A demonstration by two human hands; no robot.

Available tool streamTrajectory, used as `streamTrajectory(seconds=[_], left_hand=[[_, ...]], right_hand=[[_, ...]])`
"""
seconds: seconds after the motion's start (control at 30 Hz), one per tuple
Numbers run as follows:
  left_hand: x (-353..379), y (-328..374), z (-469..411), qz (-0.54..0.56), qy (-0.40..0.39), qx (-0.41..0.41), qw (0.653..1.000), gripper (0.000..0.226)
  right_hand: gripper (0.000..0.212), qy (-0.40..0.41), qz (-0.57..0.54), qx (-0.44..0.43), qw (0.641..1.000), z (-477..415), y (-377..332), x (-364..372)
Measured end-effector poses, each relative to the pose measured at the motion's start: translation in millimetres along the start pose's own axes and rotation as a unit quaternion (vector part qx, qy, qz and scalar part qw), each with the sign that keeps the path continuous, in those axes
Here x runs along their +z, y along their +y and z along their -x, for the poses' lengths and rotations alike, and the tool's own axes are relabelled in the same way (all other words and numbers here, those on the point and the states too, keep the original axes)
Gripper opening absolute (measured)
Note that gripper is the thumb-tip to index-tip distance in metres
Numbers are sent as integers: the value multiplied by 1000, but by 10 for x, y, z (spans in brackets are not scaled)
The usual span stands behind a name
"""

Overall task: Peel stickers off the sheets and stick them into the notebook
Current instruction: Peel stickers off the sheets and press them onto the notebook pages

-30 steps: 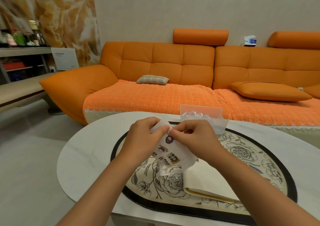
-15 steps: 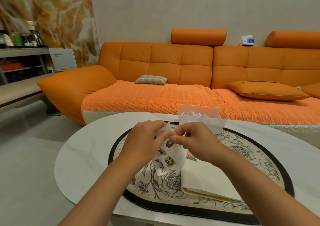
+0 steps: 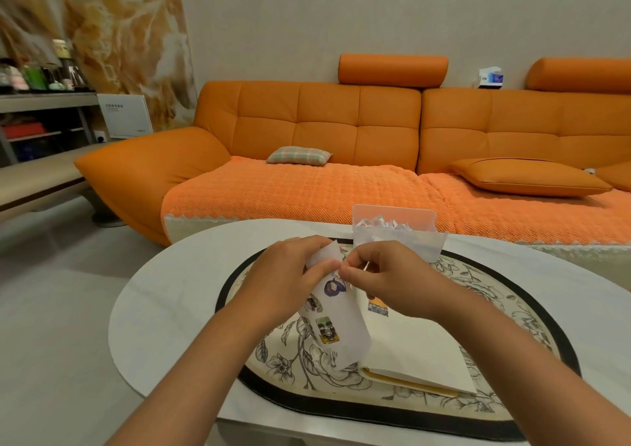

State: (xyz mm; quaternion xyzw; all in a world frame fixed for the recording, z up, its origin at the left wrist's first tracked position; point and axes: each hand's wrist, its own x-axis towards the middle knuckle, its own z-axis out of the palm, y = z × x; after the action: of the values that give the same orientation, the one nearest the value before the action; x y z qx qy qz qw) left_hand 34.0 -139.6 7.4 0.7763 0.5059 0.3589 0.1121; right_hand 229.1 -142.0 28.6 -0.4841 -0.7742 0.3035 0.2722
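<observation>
So, step: peel under way, by my read; the sticker is not yet free of its backing.
left hand [image 3: 290, 275]: fingers curled, gripping the top of the sticker sheet [image 3: 345, 326], which it holds up above the table [image 3: 164, 309].
right hand [image 3: 386, 278]: fingertips pinching at the sheet's top edge, just by the dark-haired sticker [image 3: 333, 286]. Can't tell whether a corner is lifted.
sticker sheet: thin, glossy white backing, bowed into a curl, with small printed stickers on it.
notebook [image 3: 416, 353]: open flat on the floral mat [image 3: 512, 295], below the sheet. The page is matte cream, with one placed sticker [image 3: 378, 308] near its top.
next move: likely to lift a corner, peel slowly, carry the sticker to bare page and press it flat.
box [image 3: 399, 230]: clear plastic with white paper scraps inside, behind the hands.
</observation>
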Motion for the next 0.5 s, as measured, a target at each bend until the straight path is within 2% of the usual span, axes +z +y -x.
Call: streamTrajectory(seconds=[0.27, 0.37, 0.43, 0.5], left_hand=[[16, -11, -7, -26, -15, 12, 999, 40], [37, -4, -3, -33, 0, 18, 999, 41], [77, 12, 11, -84, 60, 55, 993, 42], [116, 46, 25, -162, 163, 100, 968, 42]], right_hand=[[22, 7, 79, -26, 997, -6, 26, 32], [24, 17, 76, -28, 997, -12, 29, 59], [28, 25, 47, -19, 998, -13, 36, 76], [30, 40, 0, 8, 999, -13, 47, 81]])
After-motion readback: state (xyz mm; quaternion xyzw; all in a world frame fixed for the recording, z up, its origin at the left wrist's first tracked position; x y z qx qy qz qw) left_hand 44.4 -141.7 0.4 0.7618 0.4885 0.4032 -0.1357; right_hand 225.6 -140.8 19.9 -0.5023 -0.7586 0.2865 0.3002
